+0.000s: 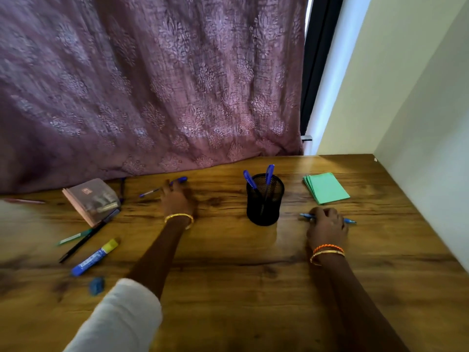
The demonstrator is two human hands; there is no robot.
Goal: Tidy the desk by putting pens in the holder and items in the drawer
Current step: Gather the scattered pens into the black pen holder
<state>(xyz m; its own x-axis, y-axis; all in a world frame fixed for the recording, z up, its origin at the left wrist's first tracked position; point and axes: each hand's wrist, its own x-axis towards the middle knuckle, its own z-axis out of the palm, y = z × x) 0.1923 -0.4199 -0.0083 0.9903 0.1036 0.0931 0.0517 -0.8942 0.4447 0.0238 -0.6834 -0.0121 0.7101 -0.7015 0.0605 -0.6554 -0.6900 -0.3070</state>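
Both arms reach across a wooden surface (228,288). Left hand (176,199) lies over a blue pen (165,187) near the curtain, fingers spread – not clearly gripping yet. Right hand (327,226) is curled over a 2nd blue pen (351,221), just right of the black mesh holder (265,199), which has two pens in already. Other markers, notebook etc. sit far left. Risk: an arm clips the light holder & tips it.

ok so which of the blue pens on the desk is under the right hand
The blue pen lying flat just right of the black mesh holder; the right hand covers its middle. The others stand in the holder or lie by the left hand.
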